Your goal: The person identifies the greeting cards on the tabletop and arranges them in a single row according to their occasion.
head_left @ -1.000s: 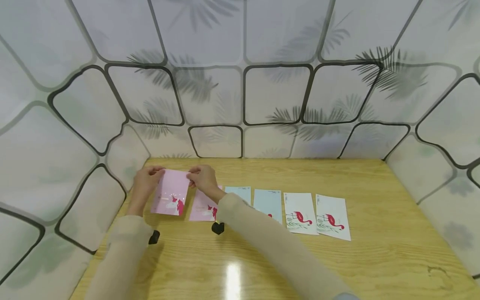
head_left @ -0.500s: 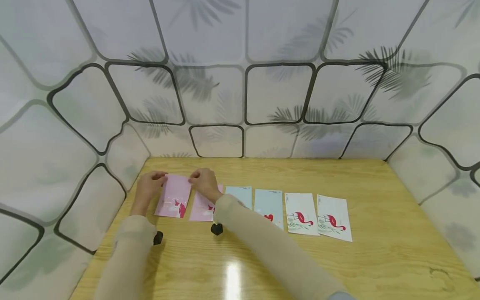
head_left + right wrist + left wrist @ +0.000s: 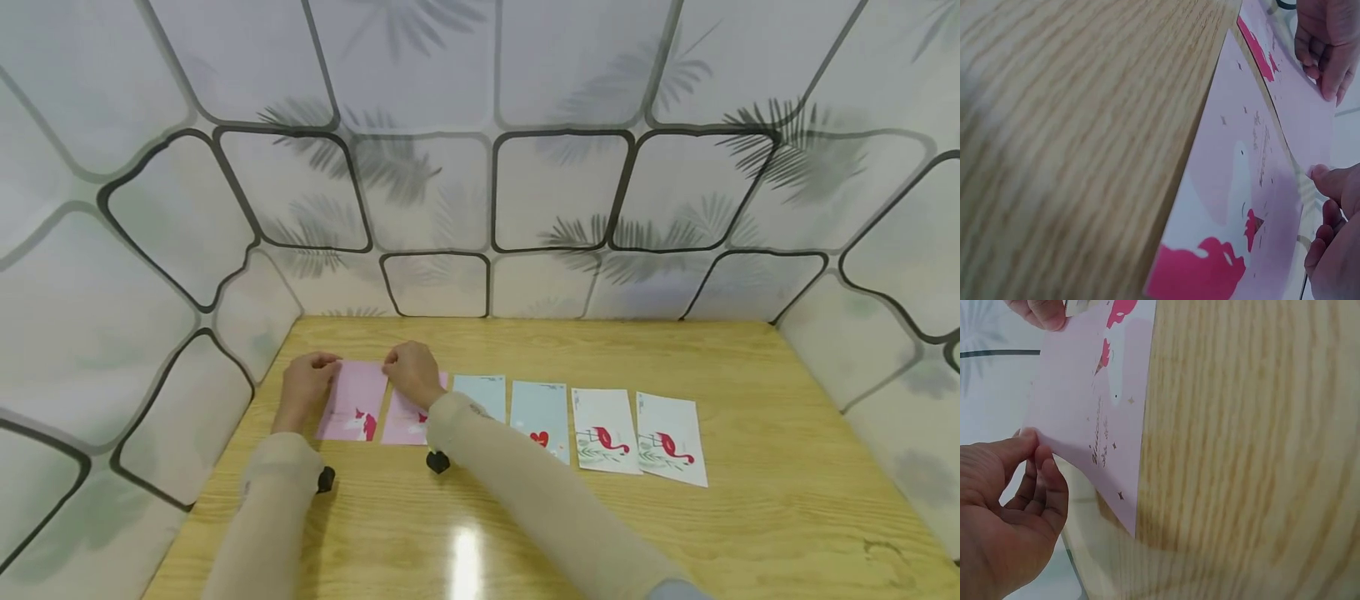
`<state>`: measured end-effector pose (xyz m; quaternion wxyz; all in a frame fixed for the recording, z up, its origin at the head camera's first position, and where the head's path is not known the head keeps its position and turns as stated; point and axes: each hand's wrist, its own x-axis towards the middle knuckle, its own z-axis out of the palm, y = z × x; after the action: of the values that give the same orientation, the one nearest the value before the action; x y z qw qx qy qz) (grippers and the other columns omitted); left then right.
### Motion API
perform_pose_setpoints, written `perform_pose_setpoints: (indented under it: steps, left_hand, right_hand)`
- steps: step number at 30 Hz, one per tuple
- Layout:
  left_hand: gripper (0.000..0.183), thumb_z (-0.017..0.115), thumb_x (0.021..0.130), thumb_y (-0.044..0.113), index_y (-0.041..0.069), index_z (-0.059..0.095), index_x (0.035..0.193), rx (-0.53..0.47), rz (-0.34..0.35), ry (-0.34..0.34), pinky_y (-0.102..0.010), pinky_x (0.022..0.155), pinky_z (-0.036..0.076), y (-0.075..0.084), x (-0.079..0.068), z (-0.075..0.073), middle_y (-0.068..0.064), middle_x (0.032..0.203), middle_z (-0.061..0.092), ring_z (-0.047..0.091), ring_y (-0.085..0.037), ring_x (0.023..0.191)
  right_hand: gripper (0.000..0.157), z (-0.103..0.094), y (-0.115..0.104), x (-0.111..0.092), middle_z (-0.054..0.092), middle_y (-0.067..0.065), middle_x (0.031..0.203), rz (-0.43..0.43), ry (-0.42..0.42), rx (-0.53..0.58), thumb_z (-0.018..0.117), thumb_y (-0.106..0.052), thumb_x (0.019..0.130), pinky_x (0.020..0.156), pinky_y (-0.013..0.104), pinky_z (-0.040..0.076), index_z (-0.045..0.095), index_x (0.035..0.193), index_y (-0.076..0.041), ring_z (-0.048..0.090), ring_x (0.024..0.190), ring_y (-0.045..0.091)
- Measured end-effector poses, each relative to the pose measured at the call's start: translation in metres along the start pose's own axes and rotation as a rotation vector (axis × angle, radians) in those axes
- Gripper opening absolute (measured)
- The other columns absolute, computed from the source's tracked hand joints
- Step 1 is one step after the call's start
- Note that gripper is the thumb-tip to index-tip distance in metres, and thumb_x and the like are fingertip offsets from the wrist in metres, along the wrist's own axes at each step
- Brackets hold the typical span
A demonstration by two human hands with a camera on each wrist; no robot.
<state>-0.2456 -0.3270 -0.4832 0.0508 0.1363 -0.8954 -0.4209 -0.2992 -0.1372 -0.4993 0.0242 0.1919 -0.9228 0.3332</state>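
Observation:
A pink card (image 3: 351,404) with a white and red unicorn lies at the left end of a row on the table. My left hand (image 3: 306,387) pinches its far left corner between thumb and finger, plainly seen in the left wrist view. At the far right corner my right hand (image 3: 412,372) pinches the same card with its thumb (image 3: 1329,180) on the edge. The card's near edge is down at the wood in the left wrist view. A second pink unicorn card (image 3: 1229,181) lies just right of it, partly covered by the right hand and sleeve in the head view.
Further right along the wooden table (image 3: 750,383) are two light blue cards, one with a red heart (image 3: 538,404), and two white flamingo cards, the end one (image 3: 667,417) slightly turned. A patterned fabric wall (image 3: 555,192) encloses the back and sides.
Both hands have lowered the pink card from above the table toward the wood, slightly right, beside the second pink card. The other cards have stayed in place.

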Motion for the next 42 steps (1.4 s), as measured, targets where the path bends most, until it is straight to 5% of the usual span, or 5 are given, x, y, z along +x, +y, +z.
perform_pose_setpoints:
  steps: [5,21,30,42]
  left_hand:
    - [0.028,0.057,0.107,0.015,-0.005,0.070,0.122,0.003,-0.014,0.001,-0.025,0.068,0.049,-0.002,0.001,0.006,-0.024,0.113,0.068,0.061,-0.028,0.092]
    - [0.022,0.060,0.099,0.004,-0.010,0.071,0.111,0.054,0.011,0.097,-0.049,0.087,0.052,0.006,0.000,0.014,-0.029,0.108,0.070,0.064,-0.041,0.100]
    - [0.024,0.056,0.101,0.002,-0.012,0.068,0.116,0.096,-0.082,0.056,-0.054,0.101,0.047,0.009,-0.001,0.015,-0.033,0.123,0.064,0.058,-0.046,0.117]
    - [0.025,0.056,0.101,0.001,-0.015,0.066,0.117,0.121,-0.089,0.071,-0.055,0.098,0.049,0.010,-0.002,0.018,-0.034,0.121,0.063,0.059,-0.047,0.114]
  right_hand:
    - [0.009,0.004,0.002,0.001,0.076,-0.004,0.087,-0.009,-0.005,-0.070,0.077,-0.019,0.095,0.077,0.022,0.053,0.082,0.090,-0.013,0.067,0.088,0.011]
    - [0.013,0.004,-0.005,0.001,0.077,-0.004,0.094,-0.056,-0.040,-0.198,0.076,-0.026,0.096,0.102,0.032,0.046,0.084,0.096,-0.016,0.065,0.102,0.020]
    - [0.015,0.005,-0.007,0.000,0.076,-0.005,0.099,-0.060,-0.067,-0.269,0.074,-0.030,0.098,0.090,0.030,0.048,0.083,0.099,-0.017,0.061,0.095,0.017]
    - [0.021,0.002,-0.010,-0.007,0.075,-0.006,0.106,-0.088,-0.070,-0.394,0.070,-0.037,0.100,0.088,0.030,0.047,0.082,0.108,-0.022,0.059,0.098,0.014]
